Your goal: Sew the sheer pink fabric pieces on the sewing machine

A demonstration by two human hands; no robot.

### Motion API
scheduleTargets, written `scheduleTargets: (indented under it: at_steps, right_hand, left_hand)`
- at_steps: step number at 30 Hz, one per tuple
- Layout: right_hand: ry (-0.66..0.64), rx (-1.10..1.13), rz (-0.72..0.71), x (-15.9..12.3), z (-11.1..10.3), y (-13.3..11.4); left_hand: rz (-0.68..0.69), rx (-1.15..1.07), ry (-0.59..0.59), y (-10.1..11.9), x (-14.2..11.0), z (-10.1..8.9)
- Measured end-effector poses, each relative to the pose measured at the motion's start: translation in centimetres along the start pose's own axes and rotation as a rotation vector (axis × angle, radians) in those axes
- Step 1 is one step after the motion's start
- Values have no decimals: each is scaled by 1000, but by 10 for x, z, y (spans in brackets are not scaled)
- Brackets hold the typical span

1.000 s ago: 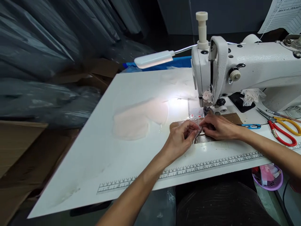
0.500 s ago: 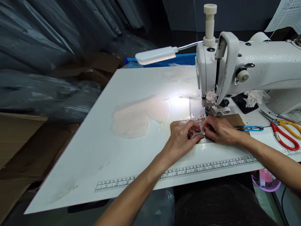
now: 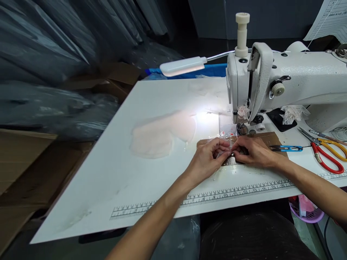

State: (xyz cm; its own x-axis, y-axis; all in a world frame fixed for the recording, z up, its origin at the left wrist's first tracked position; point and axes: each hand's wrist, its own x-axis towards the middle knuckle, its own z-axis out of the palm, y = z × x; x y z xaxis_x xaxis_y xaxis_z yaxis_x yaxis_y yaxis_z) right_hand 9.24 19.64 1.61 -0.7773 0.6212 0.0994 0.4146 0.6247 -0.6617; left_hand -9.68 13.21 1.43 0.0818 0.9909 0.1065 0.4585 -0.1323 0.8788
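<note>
My left hand [image 3: 210,158] and my right hand [image 3: 251,151] meet fingertip to fingertip over a brown cardboard sheet [image 3: 271,138] on the white sewing table [image 3: 135,187]. Both pinch a small clear, shiny piece [image 3: 229,154] that I cannot name, just in front of the needle area of the white sewing machine [image 3: 284,83]. The fingers of both hands are curled and pressed together on it. A pale pink fabric piece [image 3: 159,135] lies flat to the left of my hands.
Blue thread snips [image 3: 287,148] and red and yellow scissors [image 3: 326,153] lie to the right. A lit lamp [image 3: 181,66] hangs over the table. A printed ruler [image 3: 217,195] runs along the front edge. Cardboard boxes [image 3: 24,169] and dark plastic-wrapped rolls stand at the left. A purple basket [image 3: 307,213] sits below right.
My hands have stayed at the same spot, fingers shifting slightly on the small clear piece. The view has swung a little to the left.
</note>
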Motion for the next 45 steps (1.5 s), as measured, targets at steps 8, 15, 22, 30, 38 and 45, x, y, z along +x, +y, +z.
scheduleTargets:
  at_steps: [8, 15, 22, 30, 38, 45]
  right_hand:
    - [13, 3, 42, -1, 0, -1]
    - [14, -27, 70, -2, 3, -7]
    - [207, 86, 246, -1, -11, 3]
    - [-45, 155, -34, -7, -9, 0]
    - [-29, 56, -29, -9, -3, -1]
    - [198, 88, 192, -5, -6, 8]
  left_hand:
    - [-32, -106, -11, -4, 1, 2]
    - [38, -22, -35, -3, -1, 4]
    - [37, -79, -79, 1, -1, -1]
    - [-24, -155, -95, -1, -1, -1]
    - [-20, -154, -135, 1, -2, 0]
    - [64, -81, -116, -1, -2, 0]
